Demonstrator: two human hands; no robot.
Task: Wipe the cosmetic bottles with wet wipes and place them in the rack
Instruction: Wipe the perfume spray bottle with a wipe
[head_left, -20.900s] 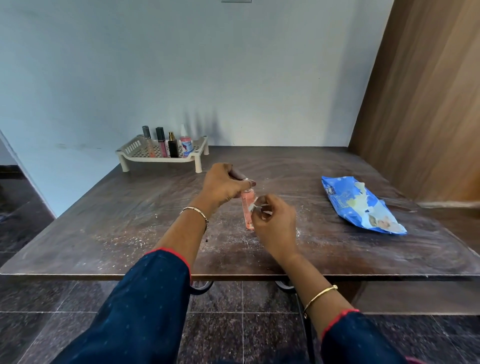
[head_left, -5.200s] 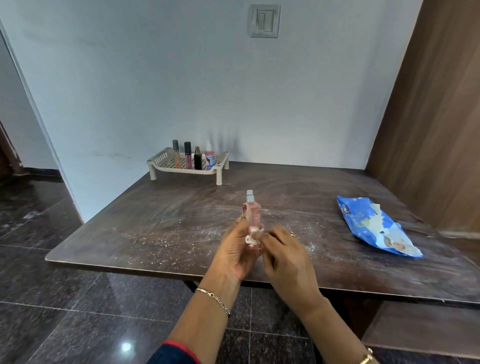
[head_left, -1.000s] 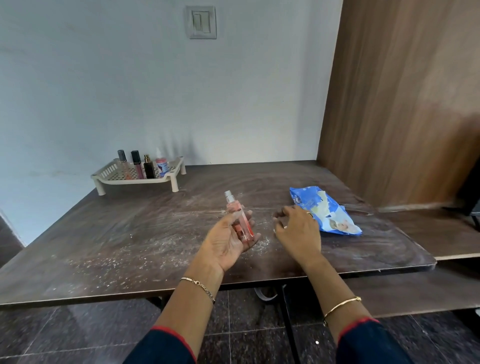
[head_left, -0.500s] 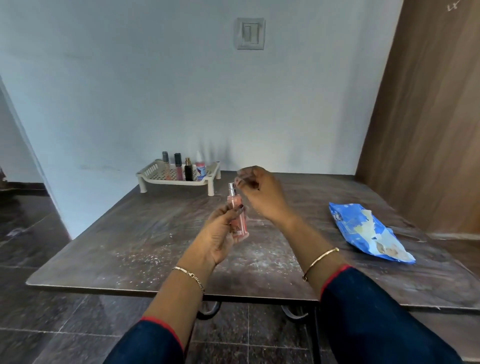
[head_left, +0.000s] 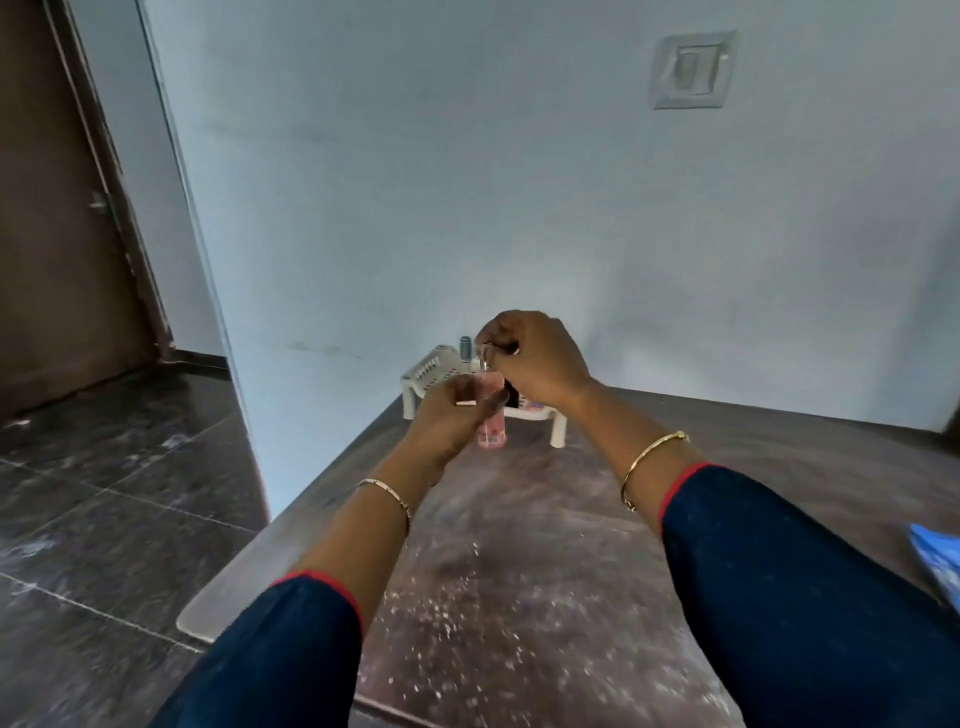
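A slim pink spray bottle (head_left: 491, 415) stands upright in the air over the table, held by both hands. My left hand (head_left: 451, 422) grips its body from the left. My right hand (head_left: 532, 358) pinches its top from above. Just behind them is the cream plastic rack (head_left: 426, 370) at the table's back edge by the wall. One grey-capped bottle (head_left: 465, 349) shows in the rack; the others are hidden behind my hands. No wet wipe is visible in either hand.
The dark brown table (head_left: 545, 571) is dusted with white specks. A corner of the blue wet-wipes pack (head_left: 943, 564) shows at the right edge. The table's left edge drops to a dark tiled floor (head_left: 104, 493). A brown door (head_left: 57, 218) stands at left.
Both hands have carried the pink bottle forward, up close to the rack. My right hand now pinches the bottle's top. The view has swung left, so the wipes pack is almost out of frame.
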